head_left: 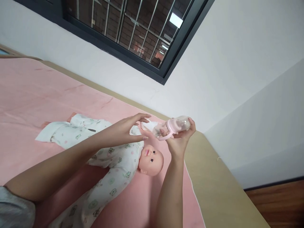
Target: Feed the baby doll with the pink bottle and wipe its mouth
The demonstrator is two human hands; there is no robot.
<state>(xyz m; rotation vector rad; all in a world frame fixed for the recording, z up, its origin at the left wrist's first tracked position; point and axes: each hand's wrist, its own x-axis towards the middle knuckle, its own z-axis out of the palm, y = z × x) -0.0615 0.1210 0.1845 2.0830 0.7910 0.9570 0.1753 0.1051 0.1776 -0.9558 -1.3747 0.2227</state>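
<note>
My right hand (180, 141) grips a clear baby bottle (182, 123) with a pink collar and pink handle, held tilted above the bed. To its left, my left hand (133, 128) is held with thumb and fingers apart, nothing between them, close to the bottle's near end. Below both hands a baby doll (152, 160) lies on its back, dressed in a white printed outfit (114, 155). The doll's head points right and its feet left. My left forearm hides part of its body.
A pink sheet (30, 91) covers much of the light wooden surface (209, 177), whose bare edge shows at the right. Behind stand a white wall (201, 63) and a dark-framed window (163, 74) with metal bars. A small white hook-like piece (218, 158) is at the right edge.
</note>
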